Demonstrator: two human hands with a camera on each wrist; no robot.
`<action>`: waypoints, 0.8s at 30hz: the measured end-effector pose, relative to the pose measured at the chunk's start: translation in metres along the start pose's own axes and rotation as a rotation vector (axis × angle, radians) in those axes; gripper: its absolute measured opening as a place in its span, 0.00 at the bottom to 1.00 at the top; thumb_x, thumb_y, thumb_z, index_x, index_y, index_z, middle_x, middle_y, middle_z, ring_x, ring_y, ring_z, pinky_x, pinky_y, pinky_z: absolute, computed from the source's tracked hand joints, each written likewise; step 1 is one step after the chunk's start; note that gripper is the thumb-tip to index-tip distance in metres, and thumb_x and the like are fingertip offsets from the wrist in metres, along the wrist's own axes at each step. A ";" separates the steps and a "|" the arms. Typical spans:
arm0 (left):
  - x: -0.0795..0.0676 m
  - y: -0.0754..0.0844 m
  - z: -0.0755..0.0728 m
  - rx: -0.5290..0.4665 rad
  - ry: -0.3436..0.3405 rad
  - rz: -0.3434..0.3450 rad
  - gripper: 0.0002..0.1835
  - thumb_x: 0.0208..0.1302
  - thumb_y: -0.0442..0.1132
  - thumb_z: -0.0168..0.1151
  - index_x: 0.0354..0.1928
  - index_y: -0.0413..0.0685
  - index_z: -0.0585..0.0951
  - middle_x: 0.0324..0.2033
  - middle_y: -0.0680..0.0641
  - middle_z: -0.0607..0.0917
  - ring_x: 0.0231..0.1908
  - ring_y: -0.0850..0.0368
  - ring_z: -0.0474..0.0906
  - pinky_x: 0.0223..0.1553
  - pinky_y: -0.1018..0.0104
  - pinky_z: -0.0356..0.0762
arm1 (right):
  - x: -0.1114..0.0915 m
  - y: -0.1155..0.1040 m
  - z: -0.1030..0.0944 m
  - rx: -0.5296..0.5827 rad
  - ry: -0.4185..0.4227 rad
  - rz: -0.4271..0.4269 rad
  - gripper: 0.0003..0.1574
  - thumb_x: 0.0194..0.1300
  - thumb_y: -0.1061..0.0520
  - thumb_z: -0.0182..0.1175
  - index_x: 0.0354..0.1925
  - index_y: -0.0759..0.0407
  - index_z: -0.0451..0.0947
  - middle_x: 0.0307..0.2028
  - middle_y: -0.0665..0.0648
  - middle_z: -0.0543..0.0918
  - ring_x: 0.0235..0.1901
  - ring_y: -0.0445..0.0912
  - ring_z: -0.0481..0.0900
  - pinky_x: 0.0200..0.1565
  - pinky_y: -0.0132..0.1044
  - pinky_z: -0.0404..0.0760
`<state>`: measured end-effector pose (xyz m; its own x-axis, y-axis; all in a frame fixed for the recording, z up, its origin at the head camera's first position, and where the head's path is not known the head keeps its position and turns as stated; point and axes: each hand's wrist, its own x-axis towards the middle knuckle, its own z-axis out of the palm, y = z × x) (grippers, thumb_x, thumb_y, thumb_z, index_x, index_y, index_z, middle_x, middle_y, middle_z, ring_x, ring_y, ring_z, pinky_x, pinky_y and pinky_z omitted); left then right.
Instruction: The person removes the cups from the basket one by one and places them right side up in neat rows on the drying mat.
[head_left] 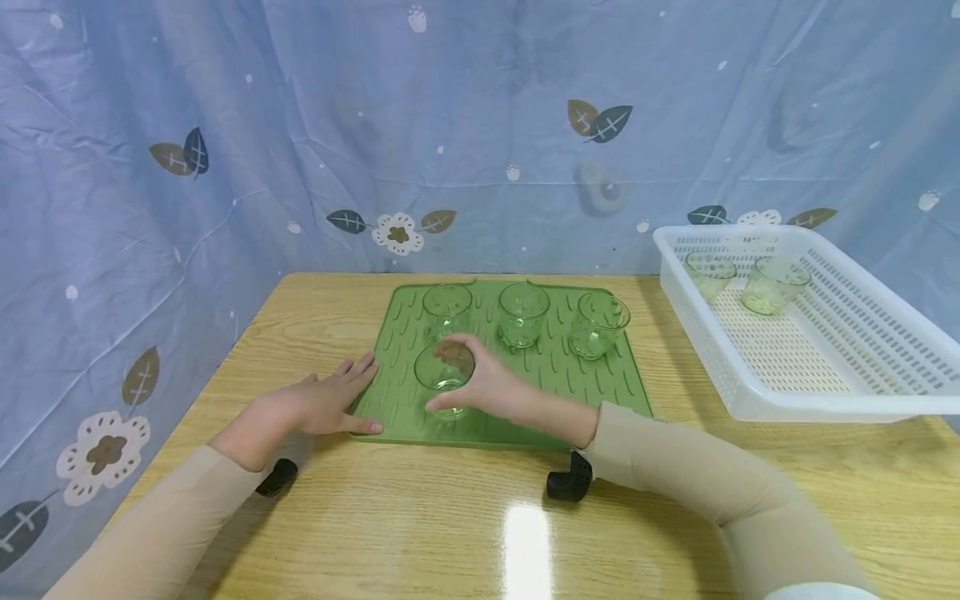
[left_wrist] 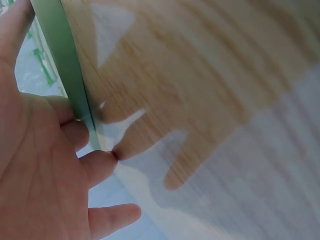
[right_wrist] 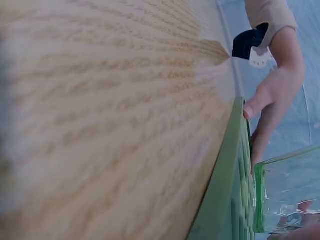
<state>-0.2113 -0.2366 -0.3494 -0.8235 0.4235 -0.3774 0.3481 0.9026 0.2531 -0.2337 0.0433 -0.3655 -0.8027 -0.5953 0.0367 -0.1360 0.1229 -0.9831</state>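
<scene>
My right hand (head_left: 491,387) grips a clear glass (head_left: 444,377) from its right side, thumb in front and fingers behind, near the front left of the green drying mat (head_left: 405,429). In the right wrist view the base of this glass (right_wrist: 259,200) is right at the mat's ribbed surface. My left hand (head_left: 330,402) lies with straight, spread fingers at the mat's left edge, its thumb on the front left corner. Three more glasses stand upright in a row at the back of the mat: a left one (head_left: 447,308), a middle one (head_left: 523,312) and a right one (head_left: 597,323).
A white perforated basket (head_left: 840,407) stands on the right of the wooden table (head_left: 420,517). Inside it, two glasses sit at the left, one (head_left: 708,275) beside another (head_left: 776,283). A blue patterned cloth (head_left: 480,150) hangs behind the table and along its left side.
</scene>
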 end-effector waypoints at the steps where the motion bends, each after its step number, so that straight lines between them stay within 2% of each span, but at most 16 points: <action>1: 0.000 0.000 0.000 0.001 -0.001 -0.002 0.59 0.67 0.71 0.57 0.81 0.36 0.46 0.80 0.35 0.39 0.77 0.28 0.38 0.65 0.17 0.40 | 0.001 0.001 0.002 0.007 -0.001 0.002 0.60 0.52 0.66 0.79 0.74 0.65 0.54 0.71 0.63 0.69 0.73 0.55 0.63 0.74 0.48 0.61; 9: 0.001 -0.002 0.001 0.004 -0.012 -0.014 0.60 0.66 0.72 0.57 0.82 0.38 0.45 0.80 0.36 0.38 0.77 0.29 0.38 0.65 0.18 0.40 | 0.006 0.000 0.012 0.002 0.023 0.024 0.62 0.52 0.65 0.79 0.76 0.64 0.53 0.72 0.61 0.69 0.73 0.54 0.63 0.73 0.49 0.62; 14: 0.001 -0.002 0.001 0.007 -0.017 -0.019 0.59 0.67 0.72 0.57 0.82 0.38 0.45 0.81 0.36 0.38 0.77 0.30 0.37 0.65 0.18 0.40 | 0.009 0.000 0.014 -0.030 0.031 0.008 0.62 0.53 0.64 0.79 0.76 0.65 0.53 0.72 0.61 0.69 0.73 0.54 0.63 0.73 0.49 0.62; 24: 0.002 -0.002 0.000 0.017 -0.014 -0.009 0.59 0.67 0.72 0.56 0.81 0.37 0.45 0.80 0.36 0.39 0.77 0.29 0.38 0.65 0.18 0.40 | 0.009 0.006 0.013 -0.156 0.016 -0.031 0.64 0.52 0.60 0.81 0.76 0.65 0.54 0.71 0.64 0.69 0.71 0.57 0.66 0.71 0.53 0.66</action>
<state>-0.2136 -0.2378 -0.3512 -0.8203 0.4162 -0.3922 0.3481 0.9075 0.2349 -0.2345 0.0286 -0.3730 -0.8057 -0.5882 0.0706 -0.2484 0.2273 -0.9416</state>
